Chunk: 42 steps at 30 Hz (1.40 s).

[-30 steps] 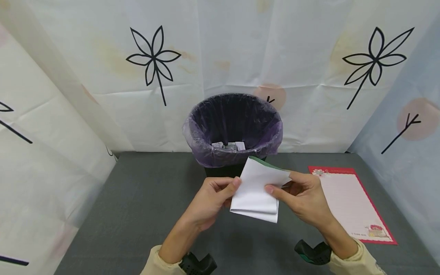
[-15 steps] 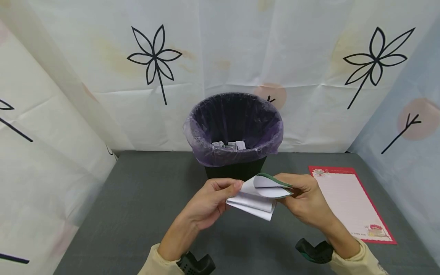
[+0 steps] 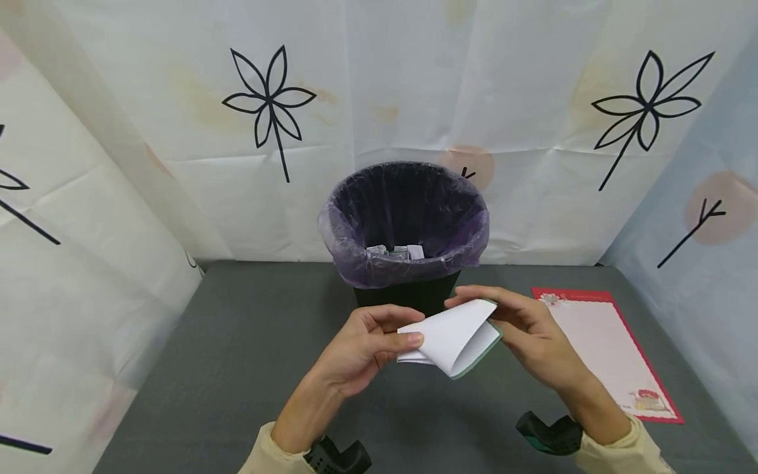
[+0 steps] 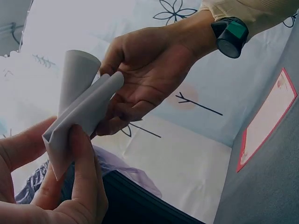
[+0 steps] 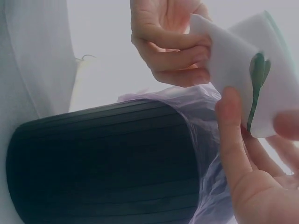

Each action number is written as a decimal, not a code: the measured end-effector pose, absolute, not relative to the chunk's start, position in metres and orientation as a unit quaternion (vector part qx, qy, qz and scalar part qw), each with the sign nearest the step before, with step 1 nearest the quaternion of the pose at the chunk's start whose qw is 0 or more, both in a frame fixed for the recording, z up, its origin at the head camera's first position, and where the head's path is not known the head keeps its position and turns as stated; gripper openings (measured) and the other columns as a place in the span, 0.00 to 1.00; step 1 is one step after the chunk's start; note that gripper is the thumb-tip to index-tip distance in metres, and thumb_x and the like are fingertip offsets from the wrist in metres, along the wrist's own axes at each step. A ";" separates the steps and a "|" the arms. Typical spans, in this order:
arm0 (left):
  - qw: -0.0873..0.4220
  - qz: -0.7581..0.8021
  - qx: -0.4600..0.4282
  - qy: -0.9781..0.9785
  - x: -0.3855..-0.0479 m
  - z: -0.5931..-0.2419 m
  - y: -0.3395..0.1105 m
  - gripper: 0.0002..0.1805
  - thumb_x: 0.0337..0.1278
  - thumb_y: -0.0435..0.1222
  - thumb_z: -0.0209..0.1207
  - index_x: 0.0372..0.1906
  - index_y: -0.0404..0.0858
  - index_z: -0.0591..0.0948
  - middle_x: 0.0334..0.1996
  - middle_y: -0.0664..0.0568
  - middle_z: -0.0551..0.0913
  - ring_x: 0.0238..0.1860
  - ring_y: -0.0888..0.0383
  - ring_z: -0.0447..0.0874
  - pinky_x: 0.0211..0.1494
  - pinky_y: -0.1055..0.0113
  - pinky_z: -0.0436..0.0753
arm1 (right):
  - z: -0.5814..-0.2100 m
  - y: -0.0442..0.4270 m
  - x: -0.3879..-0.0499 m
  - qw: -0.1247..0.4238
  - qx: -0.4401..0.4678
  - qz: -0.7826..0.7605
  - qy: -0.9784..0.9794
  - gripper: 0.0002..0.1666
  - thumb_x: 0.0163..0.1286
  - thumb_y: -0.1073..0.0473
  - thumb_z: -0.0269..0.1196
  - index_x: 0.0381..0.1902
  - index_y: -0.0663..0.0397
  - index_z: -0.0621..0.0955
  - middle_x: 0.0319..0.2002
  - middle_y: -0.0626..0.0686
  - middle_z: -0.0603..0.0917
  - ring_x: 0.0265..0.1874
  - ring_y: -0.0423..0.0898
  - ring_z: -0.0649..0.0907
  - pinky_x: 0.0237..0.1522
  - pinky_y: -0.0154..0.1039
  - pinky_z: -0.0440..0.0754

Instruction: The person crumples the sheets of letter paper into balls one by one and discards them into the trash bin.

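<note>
Curtained-off tabletop booth, flower-printed cloth walls (image 3: 403,79), grey tabletop (image 3: 266,342)

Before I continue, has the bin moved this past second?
No; in the head view the bin shows no shift either way against the peach circle behind.

Red-bordered sheet (image 3: 610,349) on grey table (image 3: 249,349)

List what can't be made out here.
Pale scraps in the lined bin: lower parts hidden by its front rim, head view.
Folded paper: innermost layers hidden by its outer folds, head view.
Red-bordered notepaper: header print too small, head view.
Right sleeve: cut off by the bottom edge, head view.
</note>
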<state>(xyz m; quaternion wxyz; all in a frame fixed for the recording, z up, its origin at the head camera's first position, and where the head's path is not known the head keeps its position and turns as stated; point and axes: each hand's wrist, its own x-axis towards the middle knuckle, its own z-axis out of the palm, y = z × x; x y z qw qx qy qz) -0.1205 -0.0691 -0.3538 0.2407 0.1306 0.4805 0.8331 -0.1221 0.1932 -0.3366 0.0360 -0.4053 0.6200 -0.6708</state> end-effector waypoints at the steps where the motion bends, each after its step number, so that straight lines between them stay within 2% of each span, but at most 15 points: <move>1: 0.237 0.832 0.131 0.483 -0.120 -0.354 -0.069 0.13 0.54 0.25 0.70 0.42 0.42 0.89 0.41 0.49 0.87 0.39 0.57 0.85 0.41 0.68 0.85 | -0.336 0.194 -0.122 0.053 -0.392 -0.683 0.614 0.28 0.75 0.80 0.41 0.69 0.70 0.70 0.62 0.59 0.80 0.59 0.51 0.81 0.51 0.40 0.82; 4: 0.222 0.831 0.135 0.492 -0.120 -0.355 -0.069 0.13 0.52 0.24 0.70 0.43 0.39 0.88 0.41 0.48 0.87 0.38 0.57 0.86 0.41 0.68 0.85 | -0.335 0.196 -0.121 0.085 -0.361 -0.708 0.601 0.29 0.78 0.74 0.34 0.71 0.68 0.68 0.62 0.58 0.80 0.58 0.50 0.81 0.53 0.40 0.82; 7: 0.203 0.829 0.140 0.501 -0.120 -0.355 -0.067 0.14 0.51 0.23 0.70 0.45 0.33 0.86 0.40 0.47 0.87 0.37 0.57 0.87 0.41 0.68 0.85 | -0.337 0.195 -0.121 0.083 -0.351 -0.712 0.602 0.29 0.80 0.68 0.34 0.72 0.64 0.69 0.61 0.57 0.80 0.56 0.49 0.81 0.53 0.40 0.82; 11: 0.173 0.827 0.140 0.516 -0.119 -0.354 -0.063 0.19 0.50 0.21 0.70 0.49 0.24 0.81 0.39 0.47 0.86 0.37 0.57 0.88 0.41 0.68 0.85 | -0.342 0.191 -0.122 0.070 -0.341 -0.712 0.610 0.27 0.80 0.66 0.44 0.73 0.59 0.69 0.57 0.56 0.81 0.51 0.48 0.83 0.49 0.38 0.83; 16: 0.138 0.820 0.131 0.541 -0.117 -0.352 -0.059 0.24 0.50 0.19 0.68 0.55 0.19 0.77 0.41 0.46 0.85 0.38 0.57 0.88 0.41 0.68 0.85 | -0.344 0.185 -0.119 0.062 -0.288 -0.696 0.655 0.30 0.73 0.69 0.58 0.72 0.58 0.69 0.51 0.56 0.82 0.44 0.49 0.85 0.43 0.40 0.85; 21: 0.129 0.811 0.129 0.557 -0.116 -0.351 -0.058 0.26 0.51 0.18 0.67 0.58 0.19 0.76 0.42 0.46 0.84 0.40 0.57 0.87 0.42 0.68 0.85 | -0.344 0.181 -0.117 0.063 -0.249 -0.698 0.668 0.25 0.72 0.73 0.57 0.67 0.64 0.71 0.50 0.57 0.86 0.43 0.49 0.87 0.44 0.41 0.85; 25: 0.147 0.794 0.137 0.574 -0.116 -0.350 -0.057 0.26 0.52 0.17 0.66 0.59 0.21 0.77 0.42 0.47 0.84 0.41 0.57 0.86 0.43 0.67 0.85 | -0.345 0.179 -0.118 0.057 -0.253 -0.709 0.656 0.22 0.73 0.75 0.56 0.64 0.68 0.74 0.49 0.57 0.87 0.44 0.48 0.87 0.44 0.40 0.85; 30: 0.158 0.764 0.140 0.609 -0.116 -0.347 -0.056 0.19 0.60 0.24 0.65 0.56 0.22 0.80 0.40 0.47 0.84 0.40 0.57 0.86 0.44 0.65 0.85 | -0.346 0.179 -0.117 0.053 -0.263 -0.696 0.666 0.21 0.71 0.76 0.57 0.61 0.72 0.75 0.48 0.55 0.87 0.43 0.48 0.87 0.43 0.40 0.86; 34: 0.139 0.743 0.141 0.640 -0.117 -0.347 -0.055 0.15 0.65 0.29 0.65 0.52 0.23 0.83 0.40 0.42 0.86 0.38 0.55 0.88 0.44 0.62 0.86 | -0.345 0.178 -0.116 0.054 -0.274 -0.671 0.687 0.20 0.71 0.76 0.58 0.60 0.77 0.73 0.48 0.56 0.87 0.42 0.49 0.87 0.41 0.41 0.86; 38: 0.103 0.737 0.150 0.651 -0.118 -0.349 -0.053 0.14 0.63 0.28 0.66 0.48 0.21 0.83 0.39 0.38 0.87 0.35 0.54 0.88 0.41 0.63 0.86 | -0.344 0.176 -0.115 0.053 -0.262 -0.660 0.702 0.21 0.70 0.74 0.60 0.59 0.76 0.74 0.46 0.57 0.86 0.39 0.50 0.88 0.38 0.42 0.87; 42: 0.080 0.735 0.156 0.655 -0.117 -0.350 -0.052 0.12 0.61 0.27 0.66 0.45 0.19 0.83 0.35 0.38 0.87 0.32 0.56 0.88 0.38 0.65 0.85 | -0.344 0.174 -0.115 0.052 -0.246 -0.666 0.703 0.20 0.69 0.74 0.63 0.58 0.76 0.76 0.44 0.58 0.86 0.36 0.50 0.88 0.35 0.43 0.87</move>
